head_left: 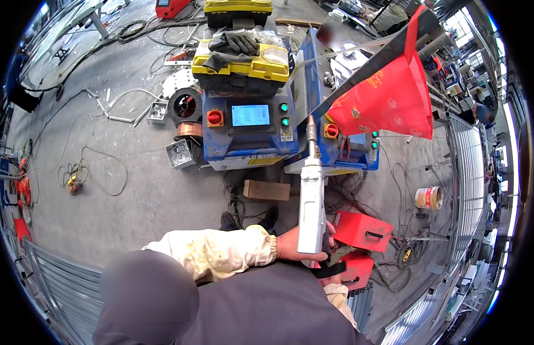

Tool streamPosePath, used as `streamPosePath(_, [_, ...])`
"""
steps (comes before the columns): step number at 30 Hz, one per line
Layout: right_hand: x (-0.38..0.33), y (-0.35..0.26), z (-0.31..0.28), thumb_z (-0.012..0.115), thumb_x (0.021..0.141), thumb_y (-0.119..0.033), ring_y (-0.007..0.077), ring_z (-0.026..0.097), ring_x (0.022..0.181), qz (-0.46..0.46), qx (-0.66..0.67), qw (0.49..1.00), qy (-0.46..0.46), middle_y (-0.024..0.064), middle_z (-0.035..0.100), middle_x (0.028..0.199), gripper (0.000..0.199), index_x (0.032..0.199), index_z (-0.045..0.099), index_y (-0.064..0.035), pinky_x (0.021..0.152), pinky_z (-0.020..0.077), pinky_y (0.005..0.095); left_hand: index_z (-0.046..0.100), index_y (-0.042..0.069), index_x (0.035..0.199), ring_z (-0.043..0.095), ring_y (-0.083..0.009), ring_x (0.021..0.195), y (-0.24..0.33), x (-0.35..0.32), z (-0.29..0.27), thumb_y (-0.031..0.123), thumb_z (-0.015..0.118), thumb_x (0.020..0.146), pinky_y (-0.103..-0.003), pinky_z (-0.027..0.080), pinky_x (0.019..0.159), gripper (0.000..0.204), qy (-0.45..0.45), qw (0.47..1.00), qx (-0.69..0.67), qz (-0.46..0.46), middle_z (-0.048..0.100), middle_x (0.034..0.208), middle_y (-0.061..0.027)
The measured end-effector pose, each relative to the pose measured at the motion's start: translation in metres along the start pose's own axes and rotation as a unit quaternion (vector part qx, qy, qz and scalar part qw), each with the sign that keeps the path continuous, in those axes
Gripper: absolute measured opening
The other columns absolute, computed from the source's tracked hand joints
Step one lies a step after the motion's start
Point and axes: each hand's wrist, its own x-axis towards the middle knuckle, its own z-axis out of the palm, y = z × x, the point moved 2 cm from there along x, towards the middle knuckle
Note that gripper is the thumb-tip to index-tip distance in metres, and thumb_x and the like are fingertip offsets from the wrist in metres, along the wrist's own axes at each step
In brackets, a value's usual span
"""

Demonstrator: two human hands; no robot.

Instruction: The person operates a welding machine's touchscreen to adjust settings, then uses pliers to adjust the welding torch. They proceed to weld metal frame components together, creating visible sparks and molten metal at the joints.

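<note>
A silver handheld welding gun with a copper-coloured nozzle points away from me, up toward the machines. My left hand, in a stained beige sleeve, is wrapped around the gun's rear part, with fingertips showing on its right side. Below the gun, a black band or strap crosses near its dark handle. My right hand is just beneath that band, close to the handle; its fingers are mostly hidden. Behind the nozzle, a red bag hangs from a dark bar.
Ahead stand two blue machines, the nearer with a lit screen. A yellow-and-black toolbox with dark gloves tops it. A cardboard box, cables and red cases lie on the floor. Metal profiles are at left.
</note>
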Motion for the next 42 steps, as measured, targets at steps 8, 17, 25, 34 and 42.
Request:
streamPosePath(8, [0.017, -0.029, -0.051, 0.052, 0.104, -0.053, 0.0213, 0.064, 0.08, -0.147, -0.008, 0.989, 0.0, 0.0041, 0.064, 0.085, 0.043, 0.096, 0.064, -0.0124, 0.067, 0.0527, 0.0409, 0.05, 0.005, 0.134, 0.064, -0.0162, 0.114, -0.011, 0.008, 0.039, 0.008, 0.085, 0.082, -0.035, 0.053, 0.103, 0.062, -0.09, 0.995, -0.04, -0.027, 0.065, 0.118, -0.0052])
streamPosePath(17, [-0.029, -0.142, -0.127, 0.047, 0.104, -0.052, 0.0186, 0.059, 0.068, -0.338, 0.048, 0.94, -0.001, 0.0026, 0.06, 0.076, 0.042, 0.092, 0.06, -0.0135, 0.063, 0.0479, 0.0341, 0.055, 0.006, 0.13, 0.064, -0.0128, 0.113, -0.03, 0.028, 0.082, 0.01, 0.087, 0.081, -0.031, 0.052, 0.104, 0.059, -0.121, 0.98, -0.157, -0.034, 0.067, 0.119, -0.0024])
streamPosePath(25, [-0.047, -0.203, -0.116, 0.048, 0.101, -0.053, 0.0205, 0.067, 0.085, -0.404, 0.129, 0.905, 0.009, 0.0043, 0.067, 0.094, 0.047, 0.102, 0.067, -0.0098, 0.073, 0.056, 0.0393, 0.052, 0.007, 0.135, 0.061, -0.0225, 0.129, 0.0, 0.065, 0.105, -0.003, 0.081, 0.087, -0.039, 0.049, 0.114, 0.057, -0.188, 0.973, -0.112, -0.066, 0.064, 0.134, -0.0089])
streamPosePath(34, [0.057, -0.272, -0.136, 0.05, 0.104, -0.06, 0.0226, 0.066, 0.079, -0.242, 0.412, 0.874, -0.089, 0.0126, 0.067, 0.108, 0.073, 0.126, 0.057, 0.0087, 0.072, 0.0545, 0.0336, 0.046, 0.005, 0.13, 0.06, -0.0332, 0.13, 0.01, 0.15, 0.101, -0.008, 0.079, 0.079, -0.054, 0.044, 0.116, 0.062, -0.099, 0.991, -0.048, -0.076, 0.064, 0.126, -0.0158])
streamPosePath(42, [0.113, -0.326, -0.169, 0.064, 0.101, -0.053, 0.0133, 0.063, 0.065, -0.202, 0.471, 0.857, -0.056, 0.0045, 0.066, 0.086, 0.052, 0.111, 0.061, -0.0018, 0.058, 0.053, 0.0263, 0.043, 0.01, 0.13, 0.059, -0.0309, 0.121, -0.002, 0.18, 0.123, 0.004, 0.085, 0.073, -0.054, 0.045, 0.113, 0.071, -0.005, 0.99, -0.056, -0.13, 0.061, 0.119, -0.0119])
